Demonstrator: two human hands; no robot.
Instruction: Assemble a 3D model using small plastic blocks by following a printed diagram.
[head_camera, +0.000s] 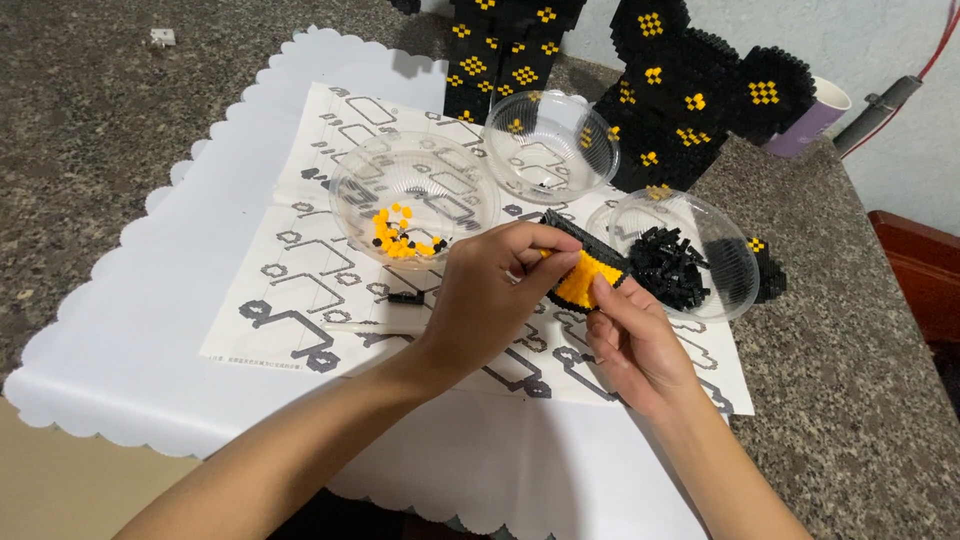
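Both hands over the middle of the tabletop (860, 400), above an instruction sheet (330, 260). Left hand (490, 295) with fingers pinched narrow on the upper edge of a small yellow-and-black brick piece (585, 275); right hand (635, 345) with thumb and fingers closed on its lower edge. Piece held in the air, just beside the clear bowl of black bricks (690, 255). 2 more clear bowls toward the far edge: 1 with yellow and black bits (405, 235), 1 seemingly empty (550, 145). Tall black-and-yellow brick figure (690, 100) at the far edge. Risks, probably: too hard a squeeze cracking the piece apart; a slipped bit rolling off onto the white mat (150, 320); a knuckle tipping the nearby bowl.
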